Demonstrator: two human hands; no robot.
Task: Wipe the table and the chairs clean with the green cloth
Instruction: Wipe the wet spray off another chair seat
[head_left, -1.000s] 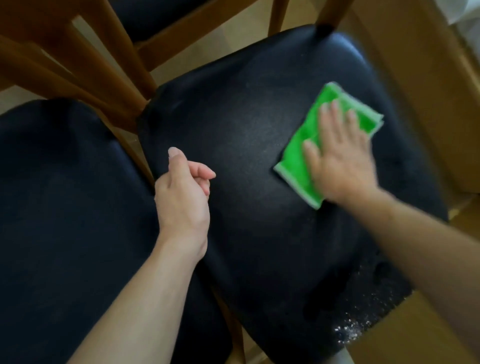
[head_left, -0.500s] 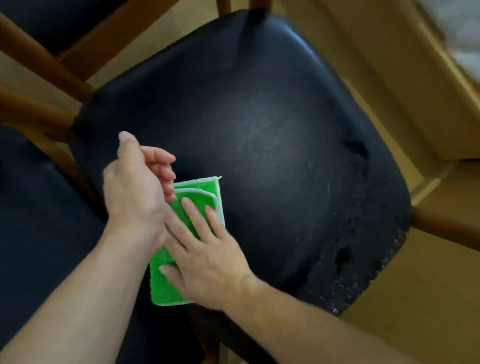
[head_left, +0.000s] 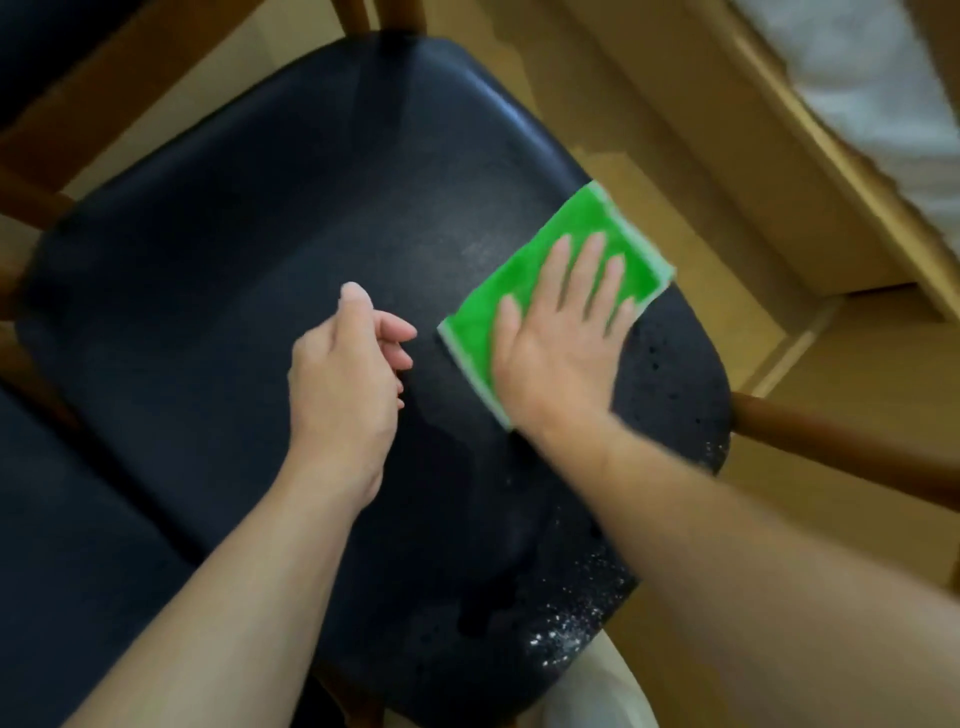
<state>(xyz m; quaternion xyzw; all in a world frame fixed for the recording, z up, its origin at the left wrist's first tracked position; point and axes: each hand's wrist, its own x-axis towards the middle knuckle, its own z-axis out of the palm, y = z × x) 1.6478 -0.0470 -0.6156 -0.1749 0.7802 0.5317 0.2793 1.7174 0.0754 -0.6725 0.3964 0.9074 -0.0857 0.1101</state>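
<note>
Head view: right hand (head_left: 558, 345) presses the green cloth (head_left: 550, 270) flat, fingers spread, on the black chair seat (head_left: 249, 249); left hand (head_left: 343, 384) hovers loosely curled, holding nothing.

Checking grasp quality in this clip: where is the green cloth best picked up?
Probably the green cloth is best pinched at its far corner, from the chair seat's right edge: that corner overhangs, while the right hand presses the rest flat.

Right hand (head_left: 563, 343) lies flat, palm down, fingers (head_left: 592, 265) straight and slightly spread, forearm reaching in from the lower right. Left hand (head_left: 345, 374) hovers with fingers loosely curled, thumb raised, holding nothing
</note>
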